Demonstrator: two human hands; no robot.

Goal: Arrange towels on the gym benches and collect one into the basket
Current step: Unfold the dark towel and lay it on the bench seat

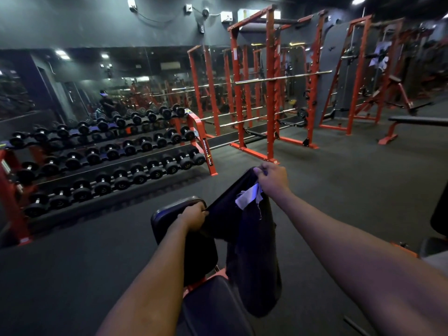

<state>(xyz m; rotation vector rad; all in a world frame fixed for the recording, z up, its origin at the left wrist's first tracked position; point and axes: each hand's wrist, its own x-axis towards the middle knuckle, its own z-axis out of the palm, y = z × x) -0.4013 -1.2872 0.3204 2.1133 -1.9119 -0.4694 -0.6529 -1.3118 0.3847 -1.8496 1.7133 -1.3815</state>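
A dark navy towel (252,253) with a white label near its top hangs in the air above a black padded gym bench (169,214) with an orange frame. My left hand (194,218) grips the towel's left corner, low over the bench's backrest. My right hand (272,177) pinches the other corner, higher and to the right. The cloth droops down in front of the bench seat (213,304). No basket is in view.
A long rack of black dumbbells (109,154) runs along the mirrored wall on the left. Orange power racks (269,93) stand ahead. Another flat bench (417,122) sits at the far right, and a dark padded piece (440,214) at the right edge. Dark rubber floor lies between.
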